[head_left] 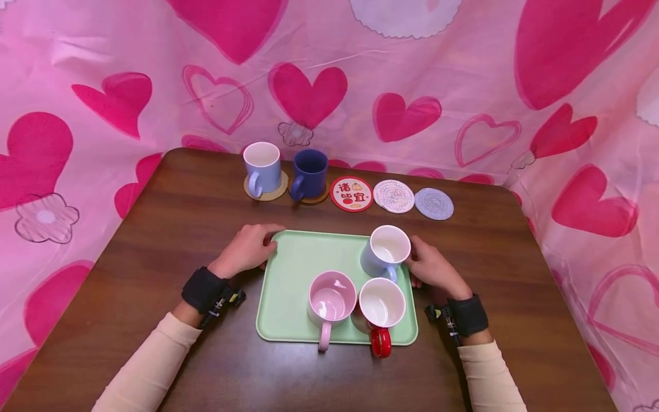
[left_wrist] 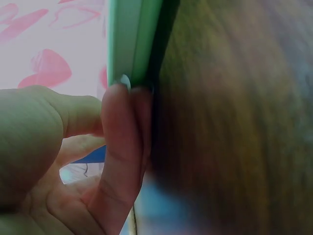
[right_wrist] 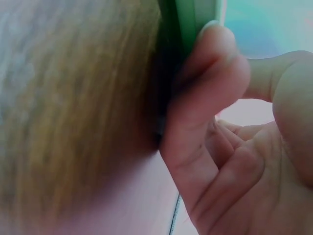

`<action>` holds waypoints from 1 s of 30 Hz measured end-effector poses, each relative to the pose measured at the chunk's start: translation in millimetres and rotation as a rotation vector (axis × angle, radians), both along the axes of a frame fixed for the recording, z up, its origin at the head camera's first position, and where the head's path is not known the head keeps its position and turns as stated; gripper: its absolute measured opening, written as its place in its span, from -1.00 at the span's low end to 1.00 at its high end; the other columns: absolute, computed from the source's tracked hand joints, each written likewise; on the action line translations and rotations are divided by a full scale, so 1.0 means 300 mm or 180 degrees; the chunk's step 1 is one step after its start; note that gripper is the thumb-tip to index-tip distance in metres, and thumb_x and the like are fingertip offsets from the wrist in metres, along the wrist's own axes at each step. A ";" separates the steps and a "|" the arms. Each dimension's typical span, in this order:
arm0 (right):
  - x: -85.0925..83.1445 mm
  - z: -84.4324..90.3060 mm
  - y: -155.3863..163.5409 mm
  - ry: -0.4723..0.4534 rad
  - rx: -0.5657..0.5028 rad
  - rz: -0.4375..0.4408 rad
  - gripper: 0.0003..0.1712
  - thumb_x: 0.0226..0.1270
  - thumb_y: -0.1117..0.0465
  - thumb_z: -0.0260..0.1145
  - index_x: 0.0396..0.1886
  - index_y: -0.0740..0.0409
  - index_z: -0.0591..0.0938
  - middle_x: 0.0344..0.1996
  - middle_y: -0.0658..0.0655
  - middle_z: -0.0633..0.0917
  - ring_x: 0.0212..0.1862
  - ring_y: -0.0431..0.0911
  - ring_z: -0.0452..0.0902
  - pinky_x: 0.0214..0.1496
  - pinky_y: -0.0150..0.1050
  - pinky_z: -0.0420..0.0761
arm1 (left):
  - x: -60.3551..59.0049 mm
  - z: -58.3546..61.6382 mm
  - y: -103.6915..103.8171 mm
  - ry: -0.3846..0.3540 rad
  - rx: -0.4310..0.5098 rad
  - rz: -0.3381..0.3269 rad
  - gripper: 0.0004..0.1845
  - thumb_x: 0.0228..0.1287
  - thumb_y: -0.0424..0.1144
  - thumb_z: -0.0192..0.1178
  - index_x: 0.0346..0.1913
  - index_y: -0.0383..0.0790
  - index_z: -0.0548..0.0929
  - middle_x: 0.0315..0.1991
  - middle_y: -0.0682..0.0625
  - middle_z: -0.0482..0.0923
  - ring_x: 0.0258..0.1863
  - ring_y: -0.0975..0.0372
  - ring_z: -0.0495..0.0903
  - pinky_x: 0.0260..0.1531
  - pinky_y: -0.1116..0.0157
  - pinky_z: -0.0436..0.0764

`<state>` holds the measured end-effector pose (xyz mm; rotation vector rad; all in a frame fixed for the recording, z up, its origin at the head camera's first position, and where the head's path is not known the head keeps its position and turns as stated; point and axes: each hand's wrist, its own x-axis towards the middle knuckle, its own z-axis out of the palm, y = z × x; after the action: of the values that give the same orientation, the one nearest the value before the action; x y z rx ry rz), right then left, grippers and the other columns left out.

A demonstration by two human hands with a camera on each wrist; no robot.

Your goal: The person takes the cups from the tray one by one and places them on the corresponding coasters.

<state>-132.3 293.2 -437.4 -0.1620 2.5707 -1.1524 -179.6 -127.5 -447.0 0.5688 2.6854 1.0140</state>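
A light green tray (head_left: 296, 263) lies in front of me, a hand at each short side. My left hand (head_left: 249, 246) grips its left edge near the far corner, thumb over the rim; in the left wrist view the fingers (left_wrist: 120, 137) bend against the tray's side (left_wrist: 129, 44). On the opposite edge my right hand (head_left: 432, 264) holds the tray, fingers (right_wrist: 203, 98) curled at the rim in the right wrist view. Three mugs stand on the tray's right part: a pink mug (head_left: 329, 303), a red-handled mug with white inside (head_left: 382, 306), and a light blue mug (head_left: 373, 263) beside my right hand.
Along the table's far side stand another light blue mug (head_left: 265, 171) and a dark blue mug (head_left: 311, 174), each on a coaster. To their right lie a red-rimmed coaster (head_left: 351, 194), a speckled white coaster (head_left: 393, 196) and a grey-blue coaster (head_left: 434, 203). A heart-patterned pink cloth (head_left: 319, 46) hangs behind.
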 end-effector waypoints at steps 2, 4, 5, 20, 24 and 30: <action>0.002 0.004 0.002 -0.0009 -0.0007 -0.0011 -0.68 0.38 0.21 0.26 0.02 0.19 0.38 -0.47 0.23 0.53 -0.66 0.06 0.52 -0.57 -0.06 0.60 | -0.006 0.000 0.003 0.0065 -0.0017 -0.0041 -0.58 0.32 -0.33 0.17 0.24 -0.16 0.57 -0.56 -0.03 0.42 -0.77 0.20 0.45 -0.65 0.24 0.50; 0.003 0.006 0.009 -0.0013 0.0028 -0.0011 -0.67 0.38 0.20 0.26 0.03 0.19 0.39 -0.44 0.22 0.55 -0.64 0.06 0.52 -0.55 -0.06 0.60 | -0.011 0.000 0.006 0.0088 -0.0027 -0.0071 -0.57 0.31 -0.34 0.15 0.25 -0.16 0.57 -0.57 -0.02 0.42 -0.78 0.21 0.44 -0.65 0.24 0.49; 0.004 0.008 0.014 -0.0004 0.0079 -0.0010 -0.66 0.38 0.20 0.27 0.04 0.19 0.40 -0.43 0.22 0.55 -0.62 0.06 0.52 -0.54 -0.07 0.60 | -0.012 0.000 0.007 0.0080 -0.0025 -0.0077 -0.57 0.31 -0.34 0.15 0.25 -0.16 0.57 -0.56 -0.02 0.42 -0.78 0.21 0.44 -0.65 0.24 0.49; 0.123 0.149 -0.010 0.0283 0.0204 0.0264 -0.81 0.38 0.15 0.29 -0.09 0.10 0.54 -0.45 0.15 0.64 -0.50 0.02 0.57 -0.38 -0.19 0.62 | -0.016 -0.010 -0.012 -0.0128 -0.0001 -0.0046 -0.53 0.33 -0.32 0.15 0.31 -0.12 0.53 -0.53 -0.05 0.42 -0.76 0.17 0.45 -0.65 0.25 0.50; 0.150 0.151 -0.042 0.0321 0.0239 0.0548 -0.67 0.30 -0.01 0.36 -0.09 0.07 0.53 -0.48 0.07 0.62 -0.46 0.00 0.55 -0.42 -0.25 0.58 | -0.022 -0.004 -0.009 -0.0135 0.0012 -0.0068 -0.53 0.34 -0.32 0.13 0.31 -0.15 0.52 -0.53 -0.05 0.42 -0.75 0.17 0.45 -0.63 0.25 0.49; 0.153 0.128 -0.071 0.0478 0.0485 0.0601 -0.57 0.22 -0.07 0.41 -0.08 0.10 0.54 -0.51 -0.05 0.56 -0.44 -0.10 0.46 -0.44 -0.29 0.52 | -0.022 0.000 -0.012 -0.0238 0.0005 -0.0060 -0.52 0.34 -0.33 0.13 0.32 -0.14 0.51 -0.51 -0.06 0.43 -0.74 0.16 0.47 -0.63 0.24 0.50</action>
<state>-86.4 271.9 -398.8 -0.4610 2.6909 -0.9040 -186.1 -131.0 -447.0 0.5444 2.6095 1.0119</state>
